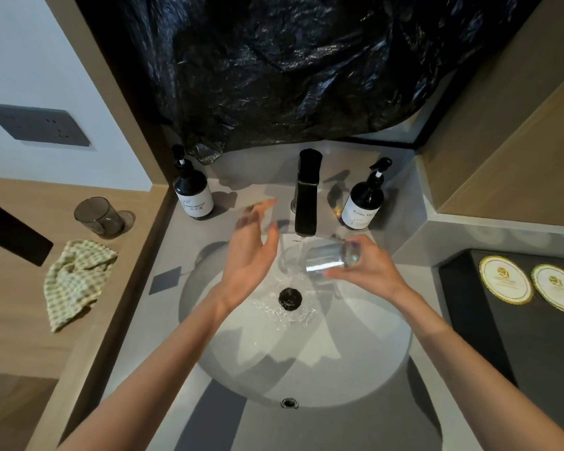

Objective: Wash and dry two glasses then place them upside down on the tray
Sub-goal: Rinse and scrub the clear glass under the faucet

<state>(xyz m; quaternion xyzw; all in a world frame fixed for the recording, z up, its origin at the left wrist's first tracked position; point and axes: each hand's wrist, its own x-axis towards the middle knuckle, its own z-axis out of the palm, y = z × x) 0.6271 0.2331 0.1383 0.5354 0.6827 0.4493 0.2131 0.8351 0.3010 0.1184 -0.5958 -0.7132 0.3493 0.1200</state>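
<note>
My right hand (370,270) grips a clear glass (331,258) on its side, its mouth turned left into the water running from the black tap (307,193). My left hand (251,252) hovers beside the stream, fingers spread and relaxed, holding nothing. Water splashes around the black drain (289,298) of the white sink (355,359). A second, smoky glass (99,217) stands upright on the wooden counter at the left. A green checked cloth (75,281) lies crumpled in front of it. The black tray (469,307) sits at the right with two round gold-rimmed coasters (505,278).
Two dark pump bottles (192,190) (363,200) flank the tap. A black plastic sheet (290,66) hangs over the mirror behind. A wall socket plate (36,125) is at the left. A wooden shelf (518,157) rises above the tray.
</note>
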